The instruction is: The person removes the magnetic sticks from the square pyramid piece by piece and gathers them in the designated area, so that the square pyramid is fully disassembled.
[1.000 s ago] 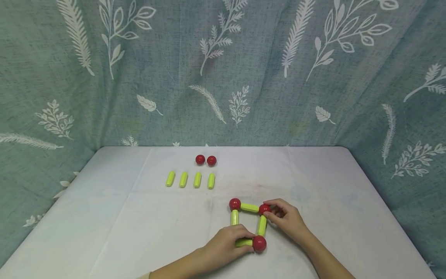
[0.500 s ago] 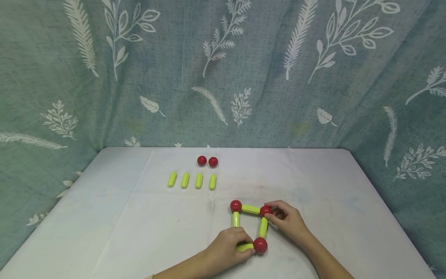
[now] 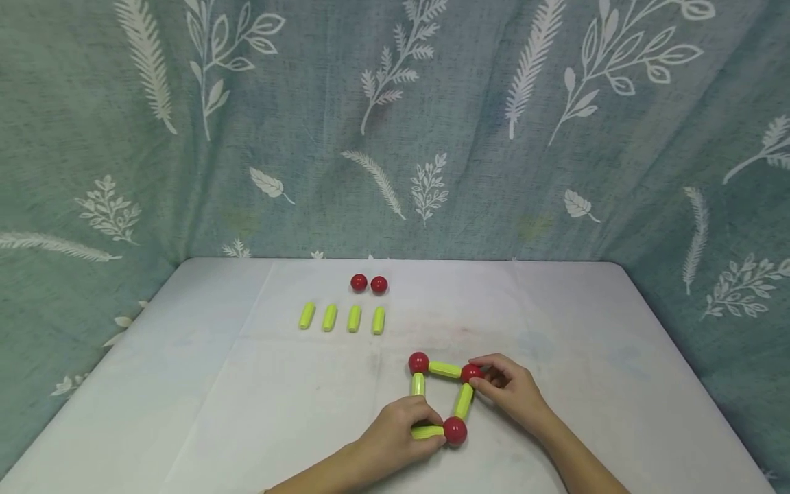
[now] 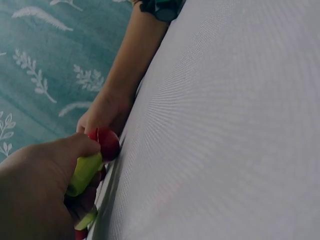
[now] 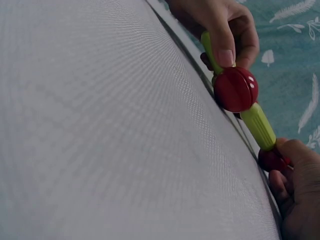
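Red balls and yellow-green toy building rods form a four-sided frame on the white table. My left hand [image 3: 404,431] pinches the front rod [image 3: 428,432] between thumb and fingers, beside the front right ball [image 3: 455,431]. With thumb and fingertips, my right hand [image 3: 511,391] grips the far right ball [image 3: 472,373]. A side rod [image 3: 463,401] runs between these two balls. The far rod [image 3: 445,370] reaches the far left ball [image 3: 418,362], and the left rod [image 3: 417,384] runs from there towards my left hand, which hides the near left corner.
Behind the frame to the left, several loose yellow-green rods [image 3: 354,319] lie in a row. Two red balls [image 3: 369,283] sit near the far edge of the table [image 3: 247,405]. A green leaf-patterned curtain [image 3: 308,137] hangs around the back and sides.
Over the last half second, my left hand, the front rod and the front right ball have shifted slightly left, slanting the side rod more. My right hand keeps its grip on the far right ball.
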Demonstrator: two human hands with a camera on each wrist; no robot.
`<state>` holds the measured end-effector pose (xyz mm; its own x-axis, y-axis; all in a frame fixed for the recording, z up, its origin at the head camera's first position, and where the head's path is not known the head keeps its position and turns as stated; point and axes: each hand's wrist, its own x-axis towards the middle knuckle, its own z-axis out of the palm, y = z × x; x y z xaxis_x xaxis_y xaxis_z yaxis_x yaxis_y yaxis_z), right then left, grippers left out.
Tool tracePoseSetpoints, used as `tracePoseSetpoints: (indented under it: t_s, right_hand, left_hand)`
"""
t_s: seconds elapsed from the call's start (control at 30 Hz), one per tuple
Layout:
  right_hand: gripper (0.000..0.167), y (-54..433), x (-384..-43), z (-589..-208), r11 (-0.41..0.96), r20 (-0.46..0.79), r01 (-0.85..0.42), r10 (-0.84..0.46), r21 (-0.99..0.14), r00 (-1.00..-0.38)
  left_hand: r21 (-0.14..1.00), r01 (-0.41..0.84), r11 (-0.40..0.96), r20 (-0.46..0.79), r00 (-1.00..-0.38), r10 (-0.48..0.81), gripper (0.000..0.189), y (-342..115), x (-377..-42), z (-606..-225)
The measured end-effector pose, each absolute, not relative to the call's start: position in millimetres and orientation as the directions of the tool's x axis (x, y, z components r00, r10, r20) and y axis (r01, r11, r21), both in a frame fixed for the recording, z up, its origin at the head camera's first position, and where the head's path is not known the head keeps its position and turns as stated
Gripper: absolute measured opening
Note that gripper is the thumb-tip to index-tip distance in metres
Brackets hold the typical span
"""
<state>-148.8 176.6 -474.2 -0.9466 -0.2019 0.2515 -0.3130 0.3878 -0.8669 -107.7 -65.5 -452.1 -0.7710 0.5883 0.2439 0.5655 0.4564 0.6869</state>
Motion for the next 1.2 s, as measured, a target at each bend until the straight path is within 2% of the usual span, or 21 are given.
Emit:
tracePoseSetpoints:
  t_s: [0.37, 0.63, 0.8, 1.07, 1.2]
  right_hand:
    - [0.028, 177.6, -148.5, -472.6, 0.403, 0.221, -0.288, -0.205, -0.869, -0.954]
    - [0.027, 175.5, -150.1, -473.5, 0.414, 0.214, -0.280, -0.198, -0.867, -0.957]
    - [0.028, 175.1, -149.1, -473.0, 0.394, 0.202, -0.266, -0.198, -0.880, -0.959]
    - [0.029, 175.3, -148.3, -472.4, 0.393, 0.198, -0.260, -0.193, -0.882, -0.961]
    - [0.029, 175.1, -147.8, -471.9, 0.388, 0.193, -0.255, -0.190, -0.886, -0.963]
  left_hand:
    - [0.649, 0.621, 0.439, 0.267, -0.726, 0.634, 0.009, -65.7, -108.6, -453.8]
    - [0.647, 0.604, 0.466, 0.354, -0.779, 0.517, 0.021, -78.5, -111.2, -451.0]
    - [0.704, 0.528, 0.476, 0.317, -0.832, 0.455, 0.021, -91.3, -117.5, -453.5]
    - [0.753, 0.409, 0.516, 0.219, -0.895, 0.389, 0.031, -107.9, -130.6, -455.4]
    - [0.740, 0.415, 0.530, 0.253, -0.901, 0.351, 0.027, -113.2, -138.3, -456.2]
